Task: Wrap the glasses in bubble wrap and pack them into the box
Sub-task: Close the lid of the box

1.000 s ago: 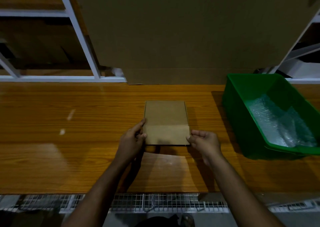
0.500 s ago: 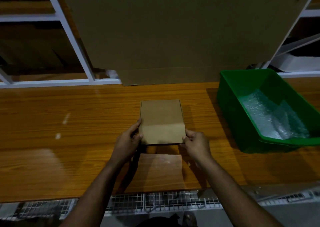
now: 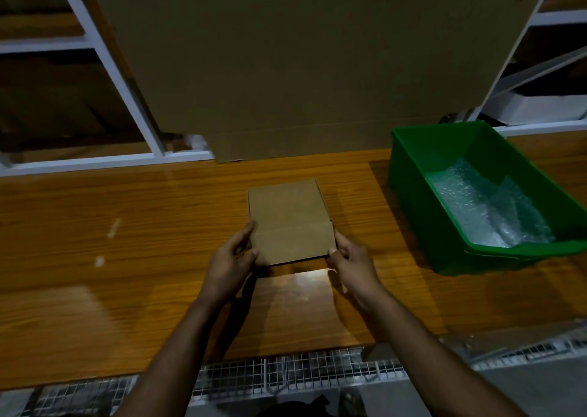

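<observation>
Both hands (image 3: 230, 257) (image 3: 351, 259) grip the box (image 3: 289, 219), lengthwise away.

Single head cam, looks forward and down, close over the table (image 3: 95, 289). Left hand (image 3: 230, 262) and right hand (image 3: 352, 261) sit mid-frame; green bin (image 3: 413, 175) lies beyond the right hand.

Open wooden tabletop (image 3: 95, 289) left of flat cardboard box (image 3: 290, 222). Blocked far side by large upright cardboard sheet (image 3: 301, 60) and white shelf frame (image 3: 111, 67). Blocked right by green bin (image 3: 413, 175) holding bubble wrap (image 3: 486, 206).
</observation>
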Available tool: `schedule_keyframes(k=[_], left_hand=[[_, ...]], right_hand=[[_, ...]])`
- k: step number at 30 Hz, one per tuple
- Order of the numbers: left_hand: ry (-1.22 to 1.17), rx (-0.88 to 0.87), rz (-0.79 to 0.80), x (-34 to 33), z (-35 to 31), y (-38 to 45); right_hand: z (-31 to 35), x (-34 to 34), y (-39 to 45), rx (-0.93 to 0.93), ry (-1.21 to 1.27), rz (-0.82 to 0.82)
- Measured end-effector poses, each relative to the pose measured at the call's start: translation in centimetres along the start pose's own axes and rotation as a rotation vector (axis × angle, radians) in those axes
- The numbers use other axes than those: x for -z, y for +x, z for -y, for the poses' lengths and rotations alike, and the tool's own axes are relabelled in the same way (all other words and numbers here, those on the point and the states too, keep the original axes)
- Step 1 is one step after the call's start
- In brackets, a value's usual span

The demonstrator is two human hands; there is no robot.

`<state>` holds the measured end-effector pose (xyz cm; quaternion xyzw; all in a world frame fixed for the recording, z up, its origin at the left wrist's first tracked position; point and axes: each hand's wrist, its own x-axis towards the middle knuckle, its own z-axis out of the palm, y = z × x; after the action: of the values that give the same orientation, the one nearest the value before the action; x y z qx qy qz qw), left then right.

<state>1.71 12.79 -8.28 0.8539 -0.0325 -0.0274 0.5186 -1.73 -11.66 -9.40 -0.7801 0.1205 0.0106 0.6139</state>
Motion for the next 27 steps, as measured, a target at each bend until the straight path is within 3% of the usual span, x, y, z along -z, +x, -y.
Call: schedule_keyframes(k=[7,14,18,21,27], left_hand=[[-0.152,-0.026,0.062,0.4,1.0,-0.3],[-0.142,-0.076,-0.142,1.1,-1.3,-0.4],[-0.19,-0.077,-0.234,2.6,-3.7,-0.2],[-0.226,-0.08,-0.179,3.1,-5.0,0.3],[-0.046,-0.136,-0.088,2.6,-5.2,2.3]], right_hand=[[0.3,1.4,1.3,0.066,-0.104,0.034],[2.5,3.2,0.9,0.209,-0.072,0.068],[5.2,5.1,1.2,0.322,-0.166,-0.057],[6.9,5.9,2.0,0.385,-0.272,-0.128],[8.4,7.3,3.7,0.357,-0.401,-0.074]])
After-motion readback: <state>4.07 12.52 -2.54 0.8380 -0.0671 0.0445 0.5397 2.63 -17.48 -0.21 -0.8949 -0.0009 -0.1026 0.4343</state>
